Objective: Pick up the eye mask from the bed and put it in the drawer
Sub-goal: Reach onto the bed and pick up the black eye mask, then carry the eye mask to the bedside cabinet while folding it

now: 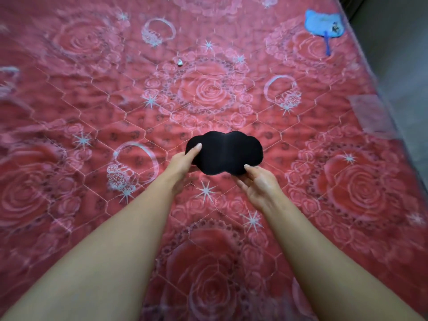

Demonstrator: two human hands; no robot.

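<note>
A black cloud-shaped eye mask (225, 152) is held just above the red rose-patterned bed (92, 107), near the middle of the view. My left hand (184, 162) grips its left end, thumb on top and fingers underneath. My right hand (259, 184) pinches its lower right edge, thumb on the mask and fingers below it. Both forearms reach in from the bottom of the view. No drawer is in sight.
A blue cat-shaped hand fan (324, 25) lies at the far right of the bed. A small pale scrap (180, 63) sits on the cover beyond the mask. The bed's right edge (379, 93) borders a grey floor (403, 54).
</note>
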